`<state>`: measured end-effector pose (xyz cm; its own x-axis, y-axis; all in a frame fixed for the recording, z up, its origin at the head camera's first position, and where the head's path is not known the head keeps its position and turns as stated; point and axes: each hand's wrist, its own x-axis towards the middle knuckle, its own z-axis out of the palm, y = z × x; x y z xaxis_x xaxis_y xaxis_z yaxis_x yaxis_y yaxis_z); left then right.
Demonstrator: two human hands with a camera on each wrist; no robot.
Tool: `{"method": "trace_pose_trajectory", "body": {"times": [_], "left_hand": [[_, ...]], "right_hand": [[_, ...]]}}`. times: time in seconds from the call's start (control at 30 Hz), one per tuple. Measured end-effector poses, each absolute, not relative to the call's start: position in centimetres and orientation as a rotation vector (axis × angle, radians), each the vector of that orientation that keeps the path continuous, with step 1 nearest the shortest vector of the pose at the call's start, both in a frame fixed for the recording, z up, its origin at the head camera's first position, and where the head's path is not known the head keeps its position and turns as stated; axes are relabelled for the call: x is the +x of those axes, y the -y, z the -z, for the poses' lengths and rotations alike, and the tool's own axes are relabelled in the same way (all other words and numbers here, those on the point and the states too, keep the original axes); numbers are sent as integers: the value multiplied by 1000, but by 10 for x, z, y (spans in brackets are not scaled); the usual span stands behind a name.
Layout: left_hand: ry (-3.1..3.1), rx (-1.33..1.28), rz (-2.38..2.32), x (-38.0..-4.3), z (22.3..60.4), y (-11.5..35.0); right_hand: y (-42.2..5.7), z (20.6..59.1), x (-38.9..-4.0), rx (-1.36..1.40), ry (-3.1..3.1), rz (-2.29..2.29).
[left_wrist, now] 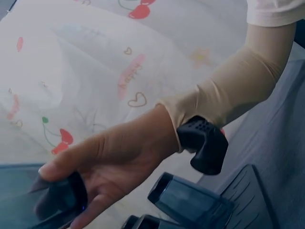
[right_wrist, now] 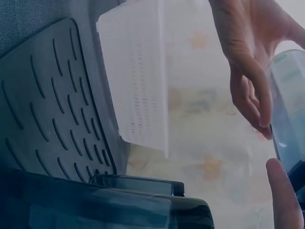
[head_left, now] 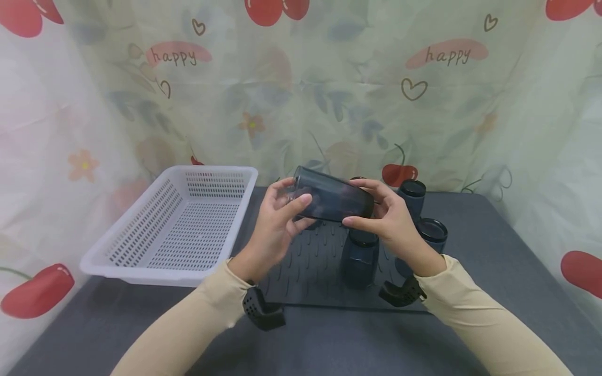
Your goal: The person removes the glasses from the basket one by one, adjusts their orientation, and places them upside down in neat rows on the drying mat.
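Note:
A dark tinted glass tumbler [head_left: 331, 196] is held in the air, lying nearly sideways with its rim toward the upper left. My left hand [head_left: 275, 224] grips it near the rim, thumb on the near side and fingers partly hidden behind the glass. At the thick base, my right hand [head_left: 395, 222] pinches it between thumb and fingers; the left wrist view also shows this right hand [left_wrist: 119, 162] around the base. Below stands another tinted glass [head_left: 359, 261], base up, on a ribbed dark mat [head_left: 301, 271]. The right wrist view shows the left hand [right_wrist: 250, 62] beside the tumbler [right_wrist: 288, 105].
To the left sits a white perforated plastic basket [head_left: 230, 235]. More upturned tinted glasses stand behind my right wrist, among them one far glass [head_left: 412, 196] and one nearer glass [head_left: 432, 232]. A dark cloth [head_left: 329, 339] covers the table; a printed curtain [head_left: 301, 104] surrounds it.

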<state>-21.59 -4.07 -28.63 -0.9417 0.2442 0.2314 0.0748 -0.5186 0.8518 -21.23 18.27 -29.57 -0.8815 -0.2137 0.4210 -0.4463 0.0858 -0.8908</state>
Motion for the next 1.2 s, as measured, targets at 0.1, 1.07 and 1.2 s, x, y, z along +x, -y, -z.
{"method": "trace_pose_trajectory", "body": {"times": [0.1, 1.07, 1.2], "left_hand": [[-1525, 549, -2509, -218, 285, 47], [-1969, 779, -1760, -241, 310, 70], [-2052, 838, -1681, -242, 314, 69]], "right_hand": [[-185, 294, -211, 676, 2178, -1883], [-184, 278, -206, 620, 2166, -1874], [-180, 279, -207, 628, 2169, -1858]]}}
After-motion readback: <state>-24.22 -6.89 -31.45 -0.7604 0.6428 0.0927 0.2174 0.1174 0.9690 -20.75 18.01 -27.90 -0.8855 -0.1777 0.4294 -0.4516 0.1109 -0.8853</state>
